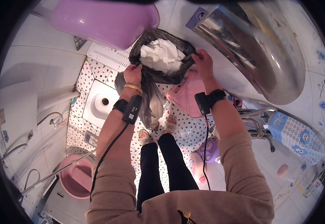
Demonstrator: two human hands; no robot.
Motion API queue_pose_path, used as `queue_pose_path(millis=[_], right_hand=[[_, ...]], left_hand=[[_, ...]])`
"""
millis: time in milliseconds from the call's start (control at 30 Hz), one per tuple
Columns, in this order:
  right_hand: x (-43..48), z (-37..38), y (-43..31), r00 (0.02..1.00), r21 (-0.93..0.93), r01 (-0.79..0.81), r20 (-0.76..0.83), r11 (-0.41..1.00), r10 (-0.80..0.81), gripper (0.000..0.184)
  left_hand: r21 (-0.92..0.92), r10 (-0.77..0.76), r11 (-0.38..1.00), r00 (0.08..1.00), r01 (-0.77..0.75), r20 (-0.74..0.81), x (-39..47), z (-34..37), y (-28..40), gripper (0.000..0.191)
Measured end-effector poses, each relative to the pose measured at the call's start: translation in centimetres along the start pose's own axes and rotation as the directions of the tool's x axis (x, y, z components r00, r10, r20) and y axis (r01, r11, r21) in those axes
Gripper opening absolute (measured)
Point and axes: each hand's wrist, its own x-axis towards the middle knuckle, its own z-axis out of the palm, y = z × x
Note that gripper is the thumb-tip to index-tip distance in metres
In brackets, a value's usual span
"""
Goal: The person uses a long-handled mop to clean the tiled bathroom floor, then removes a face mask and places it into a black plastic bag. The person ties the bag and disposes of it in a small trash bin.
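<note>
A black plastic bag (176, 79) is spread wide at the top centre, with crumpled white paper (162, 54) heaped in its mouth. My left hand (133, 74) pinches the bag's near left edge between thumb and fingers. At the right corner of the bag, my right hand (203, 61) grips the rim. A loose dark translucent part of plastic (148, 98) hangs below my left hand towards the feet, with something pale showing through it. Whether a bin stands inside the black bag is hidden.
A large purple tub (103, 22) is at the upper left, above a squat toilet (99, 103). Pink plastic (187, 98) lies below my right hand. A shiny metal surface (257, 50) bulges at the right. Bottles (196, 165) stand near my feet; a pink basin (74, 179) is lower left.
</note>
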Motion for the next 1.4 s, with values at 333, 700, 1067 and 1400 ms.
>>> queue_pose_path(millis=[333, 700, 1067, 1400], right_hand=[[-0.5, 2.0, -1.0, 0.969, -0.079, -0.158, 0.179, 0.984, 0.170, 0.025], [-0.2, 1.8, -1.6, 0.990, -0.301, 0.131, 0.097, 0.945, -0.106, 0.017], [1.5, 1.7, -4.2, 0.999, -0.062, 0.009, -0.040, 0.998, -0.011, 0.020], [-2.7, 2.7, -10.2, 0.928, 0.029, 0.172, 0.331, 0.985, -0.172, 0.014]], left_hand=[[-0.555, -0.058, 0.817, 0.980, 0.157, 0.192, 0.0, 0.4, 0.8, 0.025], [-0.361, 0.115, 0.932, 0.967, -0.026, 0.227, 0.3, 0.1, 2.4, 0.019], [-0.562, 0.107, 0.817, 0.925, 0.128, 0.366, 0.1, -1.0, 5.2, 0.018], [-0.351, 0.180, 0.934, 0.769, 0.061, 0.613, -4.1, -2.2, 9.9, 0.017]])
